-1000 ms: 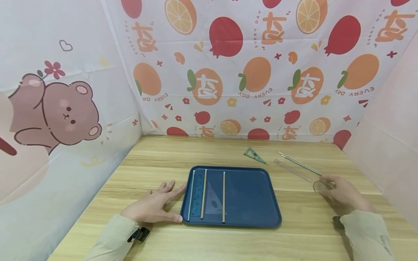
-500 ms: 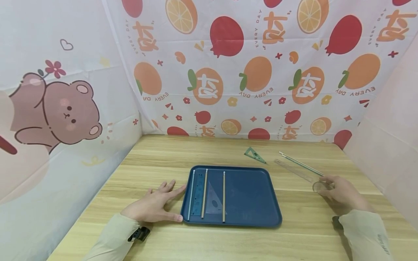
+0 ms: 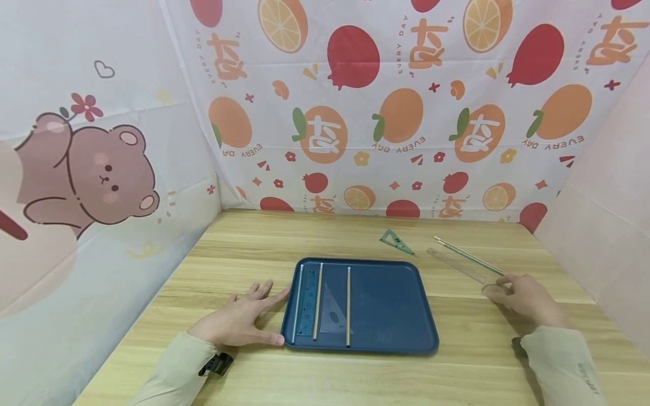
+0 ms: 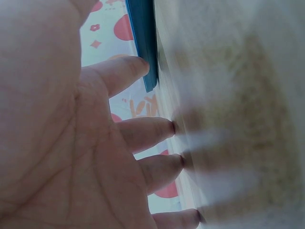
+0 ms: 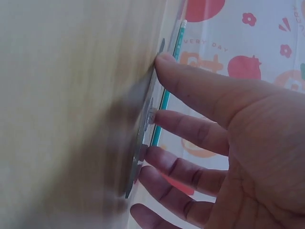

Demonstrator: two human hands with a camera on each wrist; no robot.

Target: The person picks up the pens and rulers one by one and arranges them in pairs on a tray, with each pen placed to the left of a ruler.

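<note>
Where the left hand (image 3: 244,322) meets the blue tray (image 3: 391,304), its fingers are spread, thumb at the near left corner and forefinger at the left rim, other fingertips resting on the bench (image 3: 284,383); that wide stance probably steadies the tray against sliding. Inside the tray, the pieces lie toward its left side, running from near rim to far: a bluish pencil (image 3: 297,304) close along the left wall, a blue ruler (image 3: 307,304) just beside it, then a gold pencil (image 3: 318,301), a clear set square (image 3: 332,316) and a second gold pencil (image 3: 348,307), which seems to cross the set square's corner. Set lengthwise like this, they look placed so each can be told apart. Well apart from the tray on its right, the right hand (image 3: 530,299) bends over a clear rounded piece (image 3: 496,288), perhaps a protractor; thumb and fingers stand parted with tips touching it, but whether they pinch or merely press cannot be told. Something so thin and flat likely calls for fingertips rather than the palm. A clear ruler (image 3: 457,265) and slim pencils (image 3: 469,256) slant right of the tray, and a green set square (image 3: 398,242) lies beyond its far rim.
</note>
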